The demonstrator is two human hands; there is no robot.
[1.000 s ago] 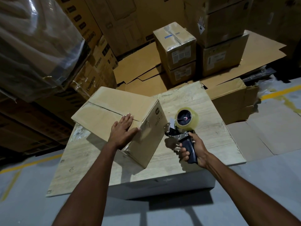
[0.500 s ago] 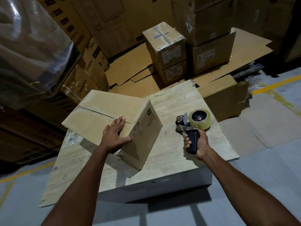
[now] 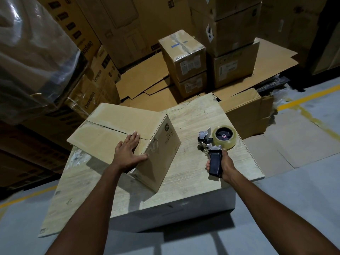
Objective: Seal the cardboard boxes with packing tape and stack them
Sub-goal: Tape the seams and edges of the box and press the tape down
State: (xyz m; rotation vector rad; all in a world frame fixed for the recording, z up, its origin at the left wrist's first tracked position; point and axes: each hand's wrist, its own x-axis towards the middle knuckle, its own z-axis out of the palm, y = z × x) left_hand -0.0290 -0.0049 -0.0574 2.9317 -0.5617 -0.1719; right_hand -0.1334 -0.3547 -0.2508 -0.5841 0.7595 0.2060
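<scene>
— Where is the box?
— The plain brown cardboard box [image 3: 117,129] sits on the left part of the pale wood-grain desk [image 3: 193,172], flaps folded down, a dark seam running across its top.
— And the left hand?
— The left hand [image 3: 128,153] lies flat on the box top near its right edge, fingers straight, fingertips at the seam.
— The right?
— The right hand [image 3: 223,162] is wrapped round the black handle of a tape dispenser [image 3: 214,147] with a clear roll. It rests on the desk, right of the box and apart from it.
— Behind?
— Two taped brown cartons [image 3: 184,57], one stacked on the other.
</scene>
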